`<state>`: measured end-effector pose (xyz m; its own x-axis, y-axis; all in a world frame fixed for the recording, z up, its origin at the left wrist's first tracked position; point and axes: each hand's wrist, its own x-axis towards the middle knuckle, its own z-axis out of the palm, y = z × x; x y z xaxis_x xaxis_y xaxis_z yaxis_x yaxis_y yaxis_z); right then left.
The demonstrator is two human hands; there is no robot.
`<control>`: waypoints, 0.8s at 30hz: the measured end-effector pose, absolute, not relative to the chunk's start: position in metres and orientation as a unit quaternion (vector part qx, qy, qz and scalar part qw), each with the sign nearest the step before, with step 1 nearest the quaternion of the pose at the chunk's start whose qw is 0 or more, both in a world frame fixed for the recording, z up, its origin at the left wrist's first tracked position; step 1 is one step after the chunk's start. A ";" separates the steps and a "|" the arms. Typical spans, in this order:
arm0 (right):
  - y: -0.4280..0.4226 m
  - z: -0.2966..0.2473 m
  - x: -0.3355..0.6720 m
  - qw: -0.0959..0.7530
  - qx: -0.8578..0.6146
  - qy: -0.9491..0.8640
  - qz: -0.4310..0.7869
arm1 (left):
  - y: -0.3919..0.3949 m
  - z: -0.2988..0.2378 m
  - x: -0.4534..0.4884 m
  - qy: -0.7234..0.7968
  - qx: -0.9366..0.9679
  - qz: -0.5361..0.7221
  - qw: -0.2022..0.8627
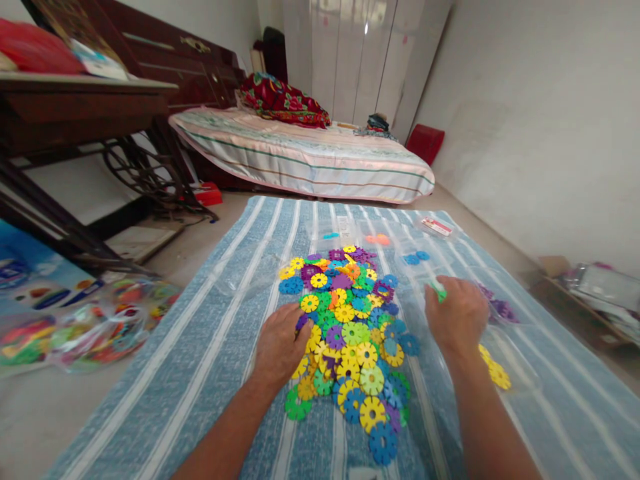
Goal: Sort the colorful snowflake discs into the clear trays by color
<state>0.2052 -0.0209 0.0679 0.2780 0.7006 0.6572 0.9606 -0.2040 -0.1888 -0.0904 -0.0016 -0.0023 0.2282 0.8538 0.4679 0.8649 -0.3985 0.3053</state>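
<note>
A pile of colourful flower-shaped plastic discs (355, 333) is spread over a striped blue cloth, in yellow, green, blue, purple and orange. My left hand (281, 343) rests at the pile's left edge, thumb and fingers apart over the discs. A dark purple disc (302, 323) shows by its fingertips, and no firm hold on it is visible. To the right of the pile, my right hand (457, 310) pinches a green disc (440, 292) above the cloth. Clear plastic bags lie beyond and beside it, with blue discs (416, 257), orange discs (378, 239), purple discs (501, 309) and yellow discs (495, 370).
The striped cloth (200, 347) covers a low surface. Bags of colourful pieces (107, 330) sit on the floor at left, below a sewing-machine table (80, 100). A bed (310, 157) stands behind. A cardboard box (585, 300) is at right.
</note>
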 end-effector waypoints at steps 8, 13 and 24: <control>-0.045 0.034 0.140 0.254 -0.624 -0.739 0.004 | -0.002 0.000 -0.090 -0.549 -0.781 -0.296 0.011; -0.045 0.031 0.114 0.225 -0.628 -0.744 0.032 | -0.002 0.000 -0.091 -0.546 -0.788 -0.285 0.017; -0.048 0.026 0.114 0.346 -0.594 -0.717 0.117 | -0.007 -0.001 -0.088 -0.536 -0.777 -0.327 0.032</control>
